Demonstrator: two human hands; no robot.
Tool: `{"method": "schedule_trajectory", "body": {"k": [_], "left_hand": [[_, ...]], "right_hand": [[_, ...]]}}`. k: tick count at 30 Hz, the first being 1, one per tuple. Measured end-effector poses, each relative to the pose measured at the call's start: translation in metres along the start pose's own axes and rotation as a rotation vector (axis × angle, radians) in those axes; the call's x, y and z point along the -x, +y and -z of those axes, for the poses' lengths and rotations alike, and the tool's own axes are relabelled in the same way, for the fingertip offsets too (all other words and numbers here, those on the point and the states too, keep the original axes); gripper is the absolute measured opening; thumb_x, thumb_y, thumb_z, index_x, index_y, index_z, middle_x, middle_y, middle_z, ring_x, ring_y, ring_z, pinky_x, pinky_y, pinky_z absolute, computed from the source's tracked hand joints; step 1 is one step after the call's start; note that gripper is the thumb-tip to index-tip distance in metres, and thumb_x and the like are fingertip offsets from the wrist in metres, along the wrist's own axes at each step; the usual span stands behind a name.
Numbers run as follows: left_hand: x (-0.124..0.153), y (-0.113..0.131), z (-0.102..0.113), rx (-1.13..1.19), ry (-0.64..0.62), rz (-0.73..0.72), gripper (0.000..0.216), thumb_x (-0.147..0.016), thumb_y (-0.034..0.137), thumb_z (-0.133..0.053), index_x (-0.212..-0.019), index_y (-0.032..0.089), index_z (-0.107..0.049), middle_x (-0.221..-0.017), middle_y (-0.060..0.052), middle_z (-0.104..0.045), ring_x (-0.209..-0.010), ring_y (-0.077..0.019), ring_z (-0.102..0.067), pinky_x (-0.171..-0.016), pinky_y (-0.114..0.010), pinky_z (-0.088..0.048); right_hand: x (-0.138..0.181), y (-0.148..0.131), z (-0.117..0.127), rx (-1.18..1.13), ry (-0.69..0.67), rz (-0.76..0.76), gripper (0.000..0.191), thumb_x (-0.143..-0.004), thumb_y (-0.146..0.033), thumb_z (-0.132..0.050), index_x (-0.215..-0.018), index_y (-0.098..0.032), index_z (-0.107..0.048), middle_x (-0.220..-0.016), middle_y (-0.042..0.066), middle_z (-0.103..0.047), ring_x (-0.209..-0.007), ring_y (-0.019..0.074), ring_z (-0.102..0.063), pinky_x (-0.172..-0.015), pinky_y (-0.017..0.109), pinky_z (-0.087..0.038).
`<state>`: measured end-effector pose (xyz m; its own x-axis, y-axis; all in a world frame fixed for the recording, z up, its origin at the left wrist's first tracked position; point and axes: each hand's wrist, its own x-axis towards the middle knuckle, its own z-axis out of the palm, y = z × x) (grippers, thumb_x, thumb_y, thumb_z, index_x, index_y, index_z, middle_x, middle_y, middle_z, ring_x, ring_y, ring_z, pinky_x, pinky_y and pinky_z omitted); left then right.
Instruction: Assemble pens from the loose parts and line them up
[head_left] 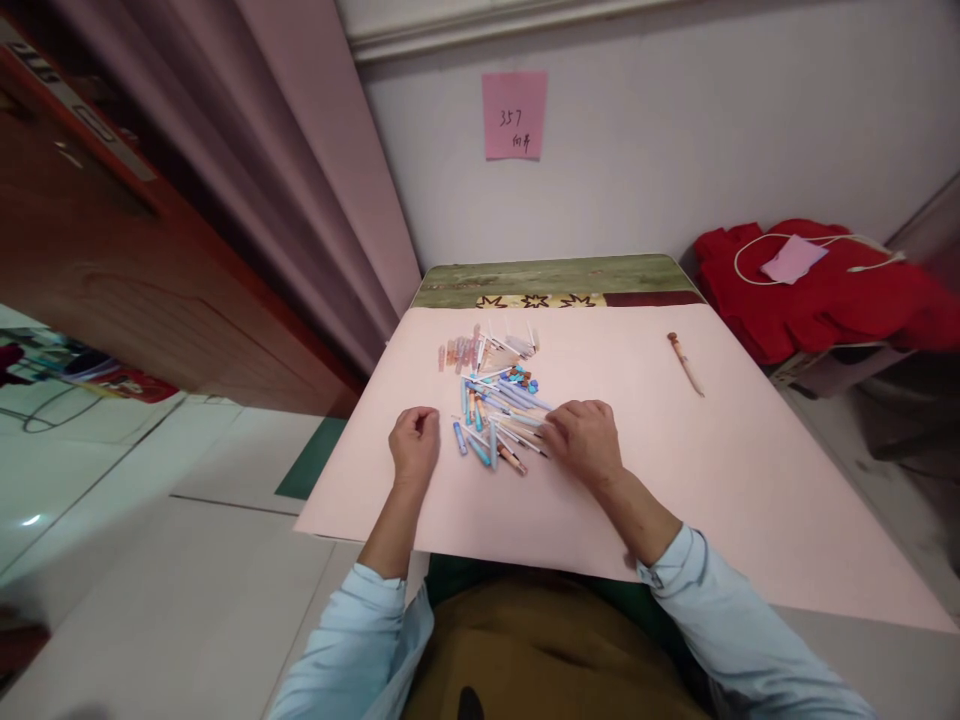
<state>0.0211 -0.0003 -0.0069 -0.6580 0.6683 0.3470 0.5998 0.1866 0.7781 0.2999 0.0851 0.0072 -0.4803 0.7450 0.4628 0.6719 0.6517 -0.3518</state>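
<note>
My left hand rests on the pink table cover, left of a pile of pen parts. Its fingers are curled together, and I cannot see whether anything small is inside them. At the pile's right edge, my right hand has its fingers bent and pinched among the part ends; what they grip is hidden. The pile holds blue and pale pen barrels, thin white refills with dark tips, and small blue and brown caps. Behind them lie several pinkish clear pieces. One brown-topped pen lies apart at the right.
The pink cover spans the table, with a green wood-patterned strip showing at the back. Red cloth with a white cable sits beyond the right edge. A pink note hangs on the wall. A curtain and wooden door stand left.
</note>
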Motion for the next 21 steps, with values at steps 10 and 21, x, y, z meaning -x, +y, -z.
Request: {"method": "schedule_trajectory", "body": {"k": [10,21], "left_hand": [[0.001,0.0,0.0,0.027,-0.001,-0.003,0.017,-0.08,0.032,-0.057,-0.078,0.019,-0.068,-0.083,-0.003,-0.066,-0.075,-0.0165,-0.06,-0.075,-0.029,-0.048],[0.009,0.014,0.007,0.274,0.08,0.055,0.026,-0.08,0.035,-0.062,-0.097,0.015,-0.067,-0.091,-0.006,-0.067,-0.083,-0.0162,-0.061,-0.08,-0.029,-0.05]], "right_hand": [[0.033,-0.06,0.002,0.094,-0.014,0.097,0.02,-0.089,-0.036,-0.06,-0.076,-0.022,-0.067,-0.075,0.005,-0.065,-0.074,0.0196,-0.054,-0.076,0.035,-0.03],[0.038,-0.054,0.023,-0.001,0.008,-0.251,0.019,-0.089,-0.035,-0.056,-0.079,-0.025,-0.068,-0.069,0.0,-0.069,-0.063,0.0168,-0.06,-0.062,0.028,-0.033]]}}
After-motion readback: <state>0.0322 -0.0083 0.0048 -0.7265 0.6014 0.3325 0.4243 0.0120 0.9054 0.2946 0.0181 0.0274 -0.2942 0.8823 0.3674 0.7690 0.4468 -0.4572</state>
